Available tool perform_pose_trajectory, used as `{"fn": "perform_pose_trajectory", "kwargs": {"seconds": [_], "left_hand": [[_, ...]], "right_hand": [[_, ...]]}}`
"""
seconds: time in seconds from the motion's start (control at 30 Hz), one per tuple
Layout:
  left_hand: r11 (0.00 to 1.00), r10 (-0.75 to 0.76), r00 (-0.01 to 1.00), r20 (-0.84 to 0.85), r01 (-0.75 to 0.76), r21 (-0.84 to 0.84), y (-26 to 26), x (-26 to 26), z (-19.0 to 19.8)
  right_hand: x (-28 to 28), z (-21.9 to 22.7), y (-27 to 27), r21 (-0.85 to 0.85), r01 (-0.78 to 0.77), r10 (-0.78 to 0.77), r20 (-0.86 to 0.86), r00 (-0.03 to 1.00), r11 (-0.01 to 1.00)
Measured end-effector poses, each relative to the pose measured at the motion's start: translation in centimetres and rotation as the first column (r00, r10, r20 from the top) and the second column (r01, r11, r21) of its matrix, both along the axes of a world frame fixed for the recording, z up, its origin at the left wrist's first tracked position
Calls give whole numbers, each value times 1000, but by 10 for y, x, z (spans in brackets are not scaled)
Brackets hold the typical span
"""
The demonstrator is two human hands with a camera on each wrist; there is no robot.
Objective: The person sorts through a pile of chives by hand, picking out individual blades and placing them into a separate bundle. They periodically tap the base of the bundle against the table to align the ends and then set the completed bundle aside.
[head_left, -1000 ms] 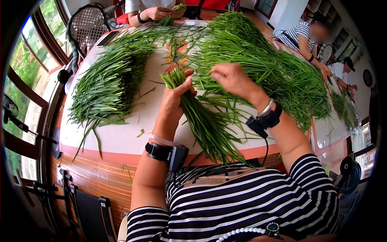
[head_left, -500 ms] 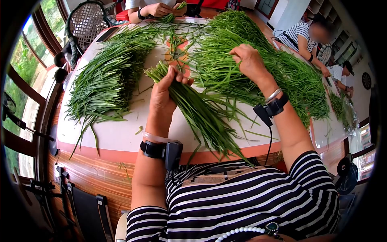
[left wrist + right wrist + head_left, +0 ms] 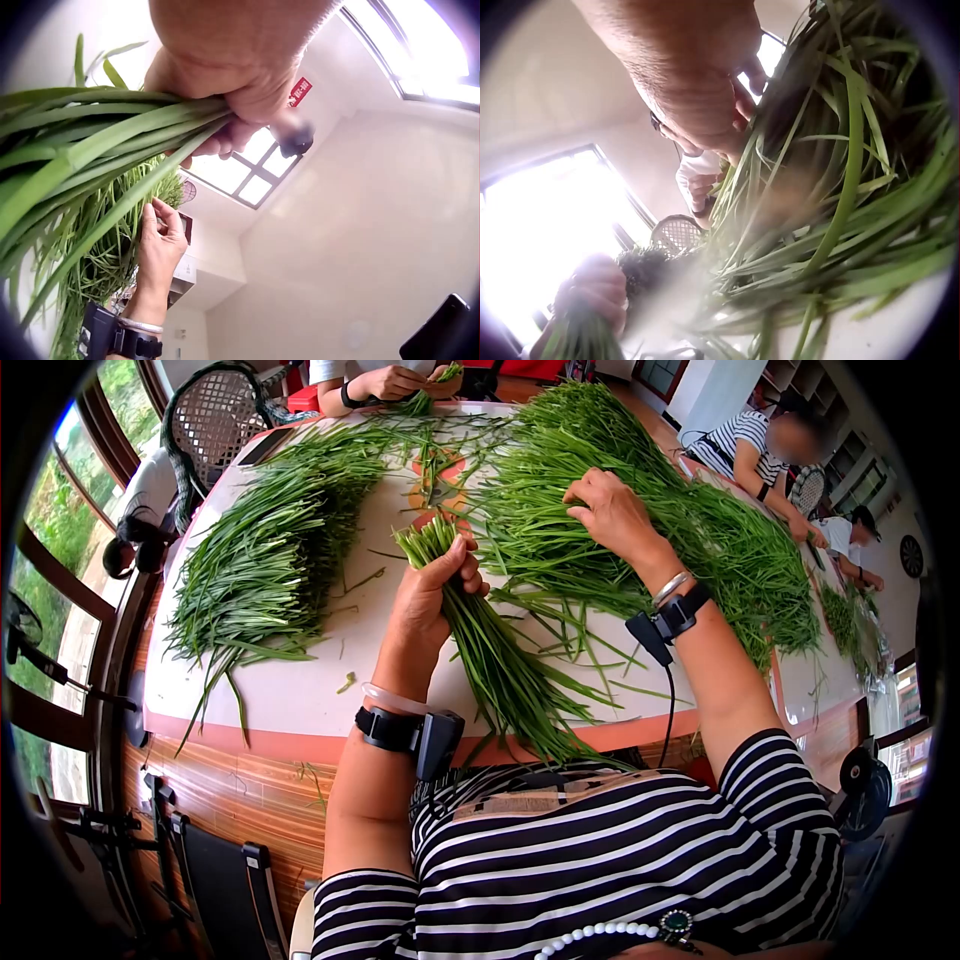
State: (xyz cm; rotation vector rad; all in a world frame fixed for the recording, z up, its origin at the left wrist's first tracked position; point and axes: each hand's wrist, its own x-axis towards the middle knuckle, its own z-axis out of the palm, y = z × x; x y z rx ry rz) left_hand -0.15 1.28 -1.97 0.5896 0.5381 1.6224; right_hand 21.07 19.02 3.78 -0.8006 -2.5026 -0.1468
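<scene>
My left hand (image 3: pixel 428 600) grips a bundle of garlic chives (image 3: pixel 505 670) near its pale cut ends, thumb across the stalks. The long green leaves slant down to the right, past the table's front edge. Over the large heap of chives (image 3: pixel 560 450) on the right is my right hand (image 3: pixel 615 515), its fingers bent. In the left wrist view, the right hand's thumb and forefinger (image 3: pixel 156 206) come together at the heap's stalks. The right wrist view shows its fingertips among the stalk ends, partly hidden behind the hand.
A second pile of chives (image 3: pixel 260 560) lies on the left of the white table (image 3: pixel 400 695). Loose stalks (image 3: pixel 575 630) are scattered beside the bundle. Across the table another person's hands (image 3: pixel 390 382) hold chives. More people sit at the right; a dark phone (image 3: pixel 265 445) lies at the far left.
My right hand has moved away from the bundle, rightward and farther onto the heap. My left hand with the bundle swung left, then back right.
</scene>
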Motion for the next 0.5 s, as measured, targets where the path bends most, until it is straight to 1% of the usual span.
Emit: {"fn": "perform_pose_trajectory", "kwargs": {"seconds": [0.03,0.13,0.23,0.33,0.43,0.47,0.5], "left_hand": [[1000,-1,1000,-2,1,-2,1,0,-1],[1000,-7,1000,4,7,-1,2,-1,-3],[1000,22,1000,-20,-23,-11,2,1,-3],[998,62,997,-49,-63,-7,1,5,2],[996,86,994,-71,-86,2,0,6,2],[996,92,993,-70,-92,-3,0,6,2],[995,96,993,-68,-97,-6,0,7,3]], "right_hand": [[-1,-1,1,-55,25,-26,-27,999,998],[-1,5,0,-60,0,-8,-136,991,998],[-5,15,-9,24,-78,81,-250,965,997],[-17,24,-40,-175,-133,68,-337,939,975],[-29,9,-52,-201,-243,158,-364,918,949],[-34,4,-56,-216,-272,168,-401,900,938],[-36,0,-59,-205,-273,177,-390,904,940]]}}
